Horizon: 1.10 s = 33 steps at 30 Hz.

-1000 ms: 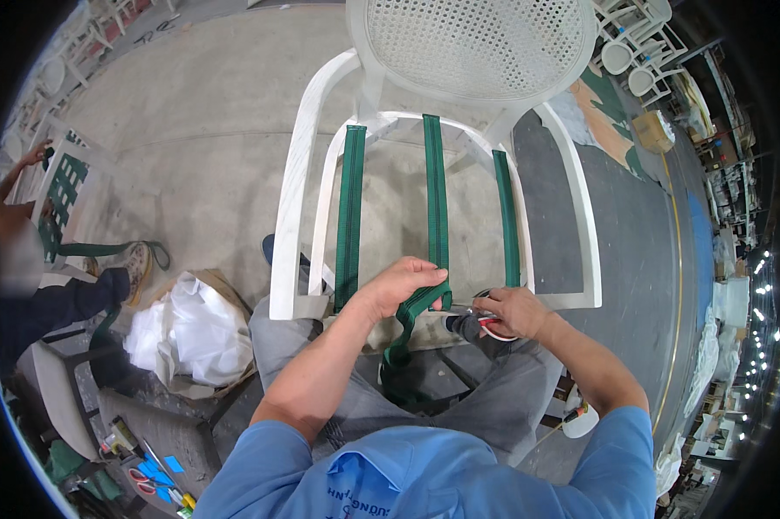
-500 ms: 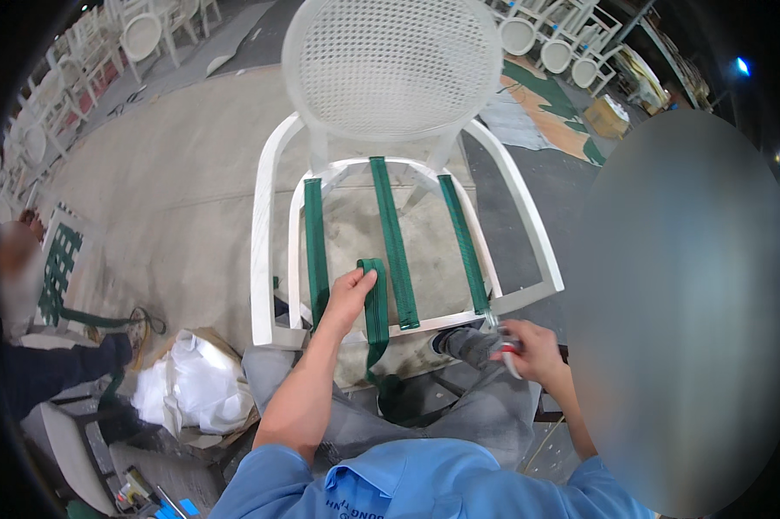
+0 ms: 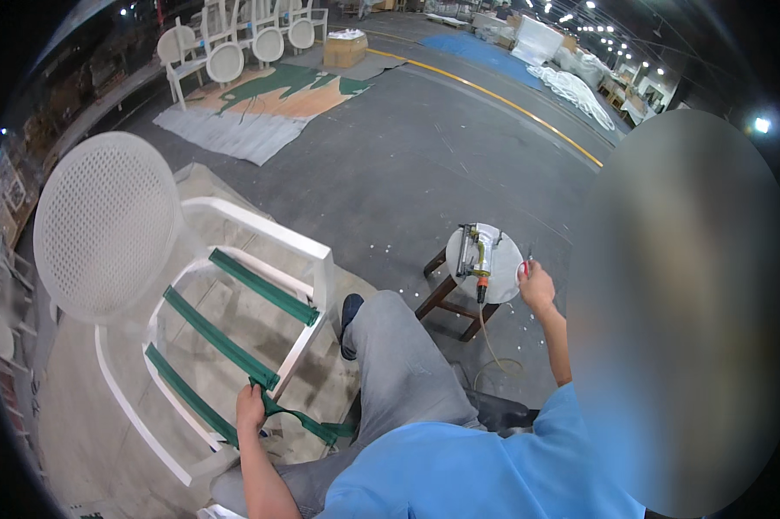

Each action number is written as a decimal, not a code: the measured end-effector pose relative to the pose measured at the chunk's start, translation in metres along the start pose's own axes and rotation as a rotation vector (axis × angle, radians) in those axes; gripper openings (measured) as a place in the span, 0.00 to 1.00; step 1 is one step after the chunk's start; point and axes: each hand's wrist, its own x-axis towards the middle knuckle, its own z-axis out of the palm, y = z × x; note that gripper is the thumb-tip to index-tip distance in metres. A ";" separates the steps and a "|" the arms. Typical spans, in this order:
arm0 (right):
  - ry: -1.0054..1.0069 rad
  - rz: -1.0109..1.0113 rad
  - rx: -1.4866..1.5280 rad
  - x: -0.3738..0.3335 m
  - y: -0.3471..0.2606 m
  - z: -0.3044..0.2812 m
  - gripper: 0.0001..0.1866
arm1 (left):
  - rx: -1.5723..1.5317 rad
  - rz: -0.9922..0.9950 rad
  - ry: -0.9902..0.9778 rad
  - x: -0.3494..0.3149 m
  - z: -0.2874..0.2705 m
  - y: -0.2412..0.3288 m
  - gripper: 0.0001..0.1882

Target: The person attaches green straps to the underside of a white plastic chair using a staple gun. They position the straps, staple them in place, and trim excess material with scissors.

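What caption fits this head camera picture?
Left hand grips green webbing on white chair; right hand reaches stool beside staple gun.

Grey workshop floor, ceiling lights

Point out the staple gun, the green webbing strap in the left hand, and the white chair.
staple gun point(image 3: 476, 253), head view, on its body atop the round stool.
green webbing strap point(image 3: 299, 418), head view, on the loose length trailing from the left hand point(image 3: 251, 406).
white chair point(image 3: 104, 225), head view, on the perforated oval backrest.
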 end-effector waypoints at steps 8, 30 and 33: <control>-0.109 -0.130 0.003 0.031 -0.022 0.036 0.18 | -0.001 -0.069 0.047 -0.010 0.013 0.004 0.26; -1.054 -1.124 0.959 -0.275 -0.308 0.005 0.34 | -0.873 0.405 0.681 -0.129 -0.167 0.156 0.18; -1.153 -1.185 0.779 -0.337 -0.321 0.045 0.26 | -0.806 0.466 0.752 -0.142 -0.188 0.170 0.16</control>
